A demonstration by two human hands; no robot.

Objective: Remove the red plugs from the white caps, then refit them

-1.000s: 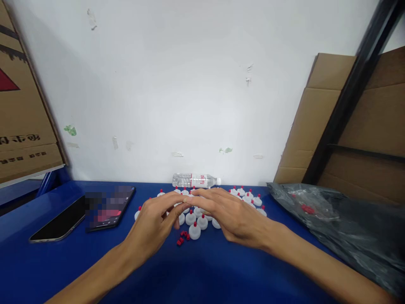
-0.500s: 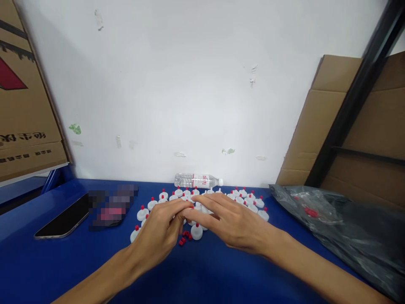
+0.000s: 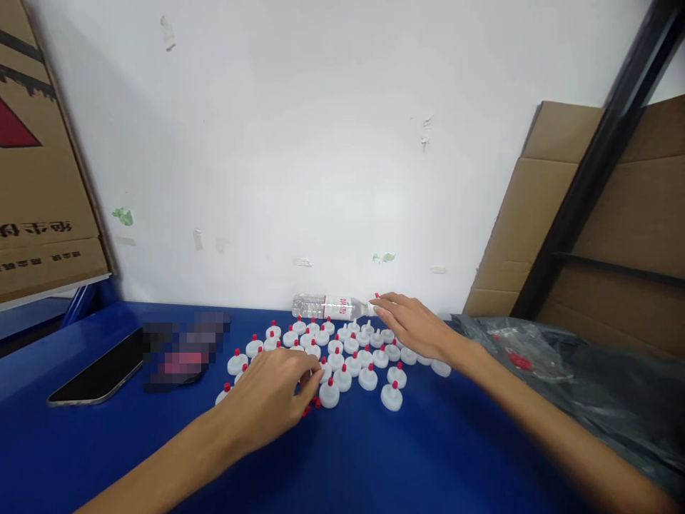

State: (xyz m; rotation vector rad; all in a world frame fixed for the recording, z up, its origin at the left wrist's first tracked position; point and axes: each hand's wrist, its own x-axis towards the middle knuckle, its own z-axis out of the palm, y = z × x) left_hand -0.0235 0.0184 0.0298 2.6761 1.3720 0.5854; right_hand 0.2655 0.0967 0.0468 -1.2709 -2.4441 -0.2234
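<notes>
Bent fingers and thumb bring the tips of my left hand (image 3: 272, 385) together, closed, at the front of the cluster. Just below them lie several loose red caps (image 3: 317, 402), partly covered; whether one is pinched is hidden. My right hand (image 3: 414, 325) reaches over the back right of the cluster, thumb and fingers close together. A small red cap (image 3: 377, 295) shows at its fingertips; anything under it is hidden. Many round white lids (image 3: 392, 398) stand upright between the hands, most with red tips. Several bare white nozzle lids (image 3: 367, 328) stand at the back.
A clear water bottle (image 3: 324, 307) lies along the wall (image 3: 300, 143). To the left on the blue table (image 3: 342, 464) are a phone (image 3: 96, 371) and a blurred-out item (image 3: 187, 350). A dark plastic bag (image 3: 589, 400) lies right, before cardboard (image 3: 524, 228).
My hands have parted. The right has moved up and right to the back of the cluster, uncovering the middle lids. My left hand stays low, near the red caps.
</notes>
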